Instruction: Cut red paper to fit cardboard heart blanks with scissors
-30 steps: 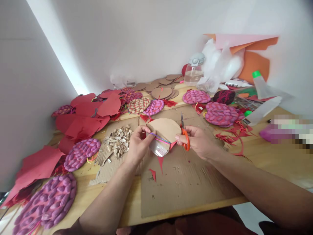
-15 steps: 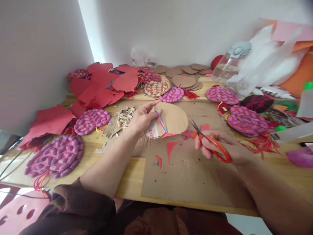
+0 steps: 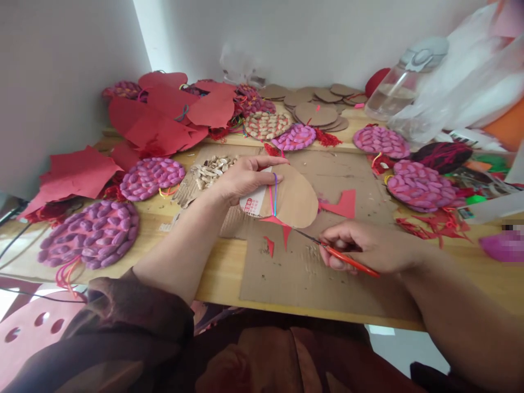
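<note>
My left hand (image 3: 254, 177) grips the upper left edge of a rounded cardboard piece (image 3: 297, 199), thumb on top. Coloured cords (image 3: 274, 196) in pink, purple and blue lie across its face under my thumb. A bit of red paper shows along its lower edge. In my right hand (image 3: 347, 245) are red-handled scissors (image 3: 347, 259), held edge-on, their tips beside the cardboard's lower edge; whether the blades are apart I cannot tell. Red paper scraps (image 3: 346, 204) lie on the flat cardboard sheet (image 3: 282, 284) beneath.
Red paper (image 3: 151, 123) is heaped at the back left. Purple shell-covered discs (image 3: 92, 234) lie on both sides. A pile of shells (image 3: 210, 172) sits left of my hand. Cut cardboard discs (image 3: 317, 113), a water bottle (image 3: 405, 82) and plastic bags (image 3: 446, 82) stand behind.
The scissors have swung left and lower, now near the cardboard's bottom edge and turned edge-on. The cardboard piece has rotated slightly in my left hand. The whole view has shifted a little.
</note>
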Motion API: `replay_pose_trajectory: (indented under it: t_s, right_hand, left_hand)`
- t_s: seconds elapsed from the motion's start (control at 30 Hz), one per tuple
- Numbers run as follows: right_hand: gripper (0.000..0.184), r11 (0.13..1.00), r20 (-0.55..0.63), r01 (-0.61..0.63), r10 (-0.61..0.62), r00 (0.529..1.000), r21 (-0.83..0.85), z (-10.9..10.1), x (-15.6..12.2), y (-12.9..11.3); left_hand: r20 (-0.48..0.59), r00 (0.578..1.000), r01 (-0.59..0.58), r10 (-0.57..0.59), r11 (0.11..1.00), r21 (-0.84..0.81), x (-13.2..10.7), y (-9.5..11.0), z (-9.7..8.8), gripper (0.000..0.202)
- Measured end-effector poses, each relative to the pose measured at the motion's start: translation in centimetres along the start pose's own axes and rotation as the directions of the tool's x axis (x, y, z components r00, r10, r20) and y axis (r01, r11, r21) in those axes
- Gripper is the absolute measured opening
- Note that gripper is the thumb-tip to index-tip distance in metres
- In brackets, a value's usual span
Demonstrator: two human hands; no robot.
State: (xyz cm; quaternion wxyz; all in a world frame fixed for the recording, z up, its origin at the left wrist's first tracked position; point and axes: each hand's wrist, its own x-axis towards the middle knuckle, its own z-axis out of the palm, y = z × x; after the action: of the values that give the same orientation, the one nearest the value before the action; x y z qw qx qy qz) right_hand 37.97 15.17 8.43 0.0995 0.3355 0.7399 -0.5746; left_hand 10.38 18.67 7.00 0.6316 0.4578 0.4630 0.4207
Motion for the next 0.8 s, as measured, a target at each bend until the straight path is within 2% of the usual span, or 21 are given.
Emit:
replay_pose_trajectory:
  t_s: [0.23,0.57,0.8]
  right_hand:
    - [0.047,1.0,0.038,0.013,-0.014,0.999,0.027,0.4,0.1,-0.1]
    - [0.045,0.998,0.049,-0.039,0.041,0.998,-0.043,0.4,0.5,-0.1]
    - [0.038,0.996,0.025,-0.077,0.078,0.997,-0.042,1.1,0.7,-0.2]
  left_hand:
    - [0.031,0.997,0.073,-0.073,0.997,0.016,-0.3,0.2,0.7,0.051]
    - [0.121,0.99,0.056,-0.071,0.991,0.121,0.4,-0.7,0.2,0.045]
    - [0.107,0.991,0.065,-0.084,0.983,0.169,0.7,-1.2,0.3,0.045]
